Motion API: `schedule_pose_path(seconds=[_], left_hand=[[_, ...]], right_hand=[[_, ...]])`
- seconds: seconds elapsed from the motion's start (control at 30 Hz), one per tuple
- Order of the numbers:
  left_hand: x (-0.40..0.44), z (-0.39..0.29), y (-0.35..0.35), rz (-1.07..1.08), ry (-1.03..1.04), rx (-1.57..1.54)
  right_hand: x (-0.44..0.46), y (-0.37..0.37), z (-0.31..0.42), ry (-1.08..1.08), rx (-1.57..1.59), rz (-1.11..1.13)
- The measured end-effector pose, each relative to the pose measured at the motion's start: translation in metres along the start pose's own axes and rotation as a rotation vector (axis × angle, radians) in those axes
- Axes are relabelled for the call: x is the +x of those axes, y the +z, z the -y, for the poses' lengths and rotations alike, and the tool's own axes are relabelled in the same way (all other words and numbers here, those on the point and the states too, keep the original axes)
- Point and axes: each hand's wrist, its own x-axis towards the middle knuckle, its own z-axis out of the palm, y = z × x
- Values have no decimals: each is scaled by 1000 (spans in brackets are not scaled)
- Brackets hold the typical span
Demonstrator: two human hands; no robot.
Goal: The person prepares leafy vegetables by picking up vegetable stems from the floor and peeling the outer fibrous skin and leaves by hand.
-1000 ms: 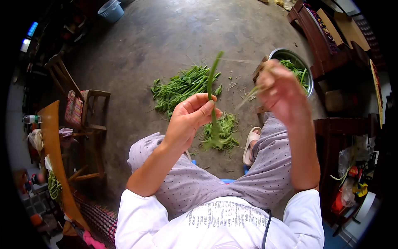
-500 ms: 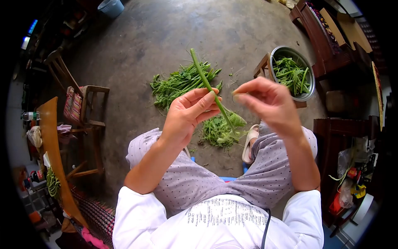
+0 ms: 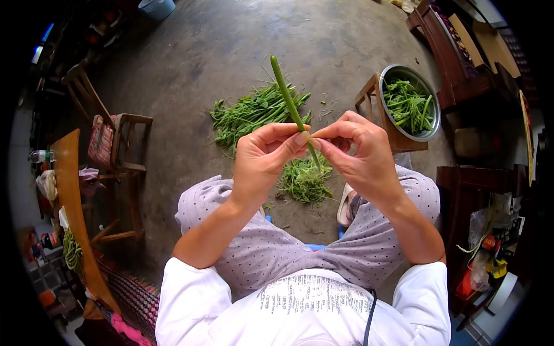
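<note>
In front of my knees, my left hand (image 3: 266,151) pinches a long green stalk (image 3: 284,86) between thumb and fingers. The stalk leans with its thick end up and away from me. My right hand (image 3: 359,149) is closed in a pinch against the same stalk, right beside my left thumb; whether a thin strip is also in its fingertips I cannot tell. On the floor beyond lies a pile of leafy green stalks (image 3: 248,115). Nearer me, partly behind my hands, is a smaller heap of pale green trimmings (image 3: 306,180).
At the right, a metal basin (image 3: 437,115) holding cut green stalks rests on a wooden stool (image 3: 398,139). A wooden chair (image 3: 112,130) and a table edge (image 3: 70,173) are on the left. Dark cabinets (image 3: 476,184) line the right; a blue bucket (image 3: 157,8) stands far back.
My right hand has moved left, from a pinch apart from the stalk to touching it by my left thumb. The stalk has become slightly more upright.
</note>
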Motion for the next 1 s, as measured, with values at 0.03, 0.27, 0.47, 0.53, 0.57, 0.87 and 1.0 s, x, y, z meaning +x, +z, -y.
schedule_pose_path(seconds=[0.03, 0.27, 0.47, 0.53, 0.57, 0.87, 1.0], left_hand=[[0, 1, 0, -2, 1, -1], [0, 5, 0, -20, 21, 27], [0, 5, 4, 5, 7, 24], [0, 6, 5, 15, 16, 24], [0, 6, 5, 24, 29, 35], [2, 8, 6, 44, 149, 232], [3, 4, 5, 66, 76, 122]], right_hand=[[0, 1, 0, -7, -7, -4], [-1, 7, 4, -63, -103, -41], [-1, 9, 0, -42, -101, -65], [-1, 10, 0, -62, -150, -83], [-1, 11, 0, -82, -198, -99], [6, 5, -14, 262, 335, 85], [9, -5, -13, 379, 657, 163]])
